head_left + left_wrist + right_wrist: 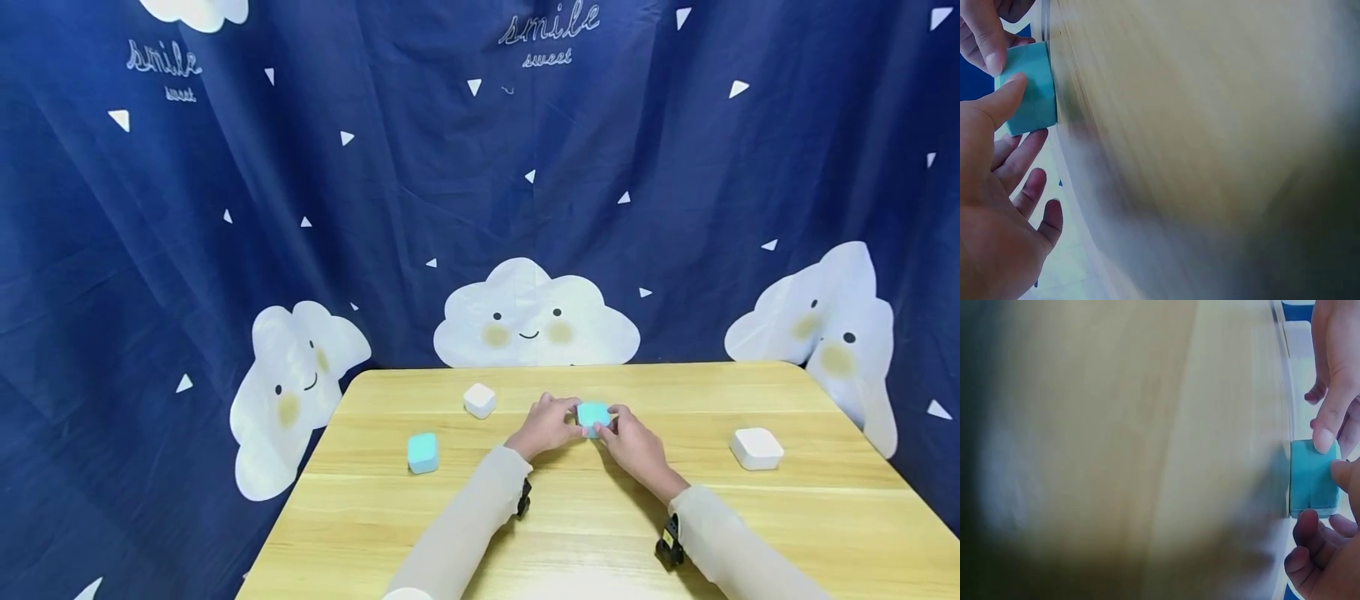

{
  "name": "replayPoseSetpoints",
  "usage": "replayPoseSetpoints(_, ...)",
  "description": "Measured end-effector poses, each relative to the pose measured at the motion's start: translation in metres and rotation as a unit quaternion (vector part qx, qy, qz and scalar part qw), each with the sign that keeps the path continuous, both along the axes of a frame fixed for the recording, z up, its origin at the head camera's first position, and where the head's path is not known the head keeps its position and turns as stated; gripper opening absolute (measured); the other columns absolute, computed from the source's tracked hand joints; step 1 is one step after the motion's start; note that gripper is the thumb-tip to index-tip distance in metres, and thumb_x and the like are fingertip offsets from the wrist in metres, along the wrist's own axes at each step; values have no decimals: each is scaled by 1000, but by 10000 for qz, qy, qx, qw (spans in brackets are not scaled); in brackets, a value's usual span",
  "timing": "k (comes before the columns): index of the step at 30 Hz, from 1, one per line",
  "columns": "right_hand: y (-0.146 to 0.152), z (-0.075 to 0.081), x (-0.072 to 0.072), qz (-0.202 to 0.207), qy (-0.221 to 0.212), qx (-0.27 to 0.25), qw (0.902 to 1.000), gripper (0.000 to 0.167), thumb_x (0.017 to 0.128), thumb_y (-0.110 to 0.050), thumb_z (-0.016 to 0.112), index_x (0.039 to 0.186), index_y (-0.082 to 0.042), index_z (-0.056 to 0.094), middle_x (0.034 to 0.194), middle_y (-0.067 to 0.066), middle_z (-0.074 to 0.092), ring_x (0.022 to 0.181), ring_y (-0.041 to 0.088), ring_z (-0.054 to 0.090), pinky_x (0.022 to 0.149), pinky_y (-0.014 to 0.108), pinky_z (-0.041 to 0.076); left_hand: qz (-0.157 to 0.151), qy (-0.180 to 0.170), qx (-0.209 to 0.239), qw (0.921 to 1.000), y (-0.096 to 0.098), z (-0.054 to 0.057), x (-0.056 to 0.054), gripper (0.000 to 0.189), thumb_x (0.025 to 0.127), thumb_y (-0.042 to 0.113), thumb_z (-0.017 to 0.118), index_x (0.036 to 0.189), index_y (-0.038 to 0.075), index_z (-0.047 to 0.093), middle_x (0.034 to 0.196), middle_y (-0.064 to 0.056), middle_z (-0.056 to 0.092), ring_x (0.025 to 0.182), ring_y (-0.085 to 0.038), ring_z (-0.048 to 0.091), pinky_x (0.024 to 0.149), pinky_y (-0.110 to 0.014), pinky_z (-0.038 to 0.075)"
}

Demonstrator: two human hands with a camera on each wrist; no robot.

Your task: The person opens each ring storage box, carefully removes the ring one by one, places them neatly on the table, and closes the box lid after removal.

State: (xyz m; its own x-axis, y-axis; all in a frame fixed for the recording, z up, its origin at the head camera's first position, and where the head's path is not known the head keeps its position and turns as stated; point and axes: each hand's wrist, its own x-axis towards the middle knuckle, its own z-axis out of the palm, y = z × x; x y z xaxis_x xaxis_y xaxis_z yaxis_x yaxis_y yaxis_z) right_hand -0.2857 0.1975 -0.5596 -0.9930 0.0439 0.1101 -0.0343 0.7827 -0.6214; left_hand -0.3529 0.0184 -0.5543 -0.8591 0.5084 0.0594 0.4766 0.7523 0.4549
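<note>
Behind everything I see a dark blue curtain (405, 167) printed with white triangles, the words "smile" and "sweet", and smiling clouds (537, 312). In front of it stands the pale wooden worktop (600, 525), its grain running side to side.

Working across from the left edge of the worktop, my head feed first gives me a loose turquoise block (423, 453), well apart from the hands. Farther right, near the far edge, sits a smaller white block (480, 401).

Next comes the left hand (547, 425), in a light sleeve (468, 517). Its thumb and foremost fingers pinch the held turquoise block (593, 419); on my left wrist feed the other two fingers are spread away from it. That block is near the middle of the far edge; I can't tell whether it touches the wood.

From the other side, the right hand (633, 446) pinches the same block, its thumb on the face towards me; its lower fingers curl loosely. Past it, towards the right edge, lies a larger white block (757, 448) with rounded corners.
</note>
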Motion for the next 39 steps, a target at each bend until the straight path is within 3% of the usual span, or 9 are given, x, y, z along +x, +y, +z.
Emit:
replayPoseSetpoints(6,-6,-1,3,-7,3,35,10000,54,99,-36,63,135,2,50,93,3,66,71,14,57,61,31,43,-27,-119,57,9999,-8,4,5,45,88,47,75,129,32,65,111,18,67,95,-9,42,79,-27,36)
replayPoseSetpoints(15,-14,-2,9,24,92,-44,9999,53,98,-36,64,133,1,52,93,3,66,70,14,56,60,31,42,-68,58,-44,10000,-18,-1,8,45,86,51,74,128,36,65,117,20,68,95,-8,42,81,-26,34)
replayPoseSetpoints(24,-24,0,18,66,51,-48,10000,54,98,-34,65,136,1,51,94,2,66,71,14,55,60,30,42,-171,76,10,9998,-30,1,18,43,87,51,73,127,36,65,117,19,68,96,-9,42,82,-27,35)
replayPoseSetpoints(39,-36,1,33,157,148,-124,9997,50,97,-31,67,132,2,53,89,0,64,68,12,52,59,30,41,-83,-5,64,9999,-45,-2,30,55,87,51,74,138,35,60,120,19,67,98,-8,42,82,-26,36)
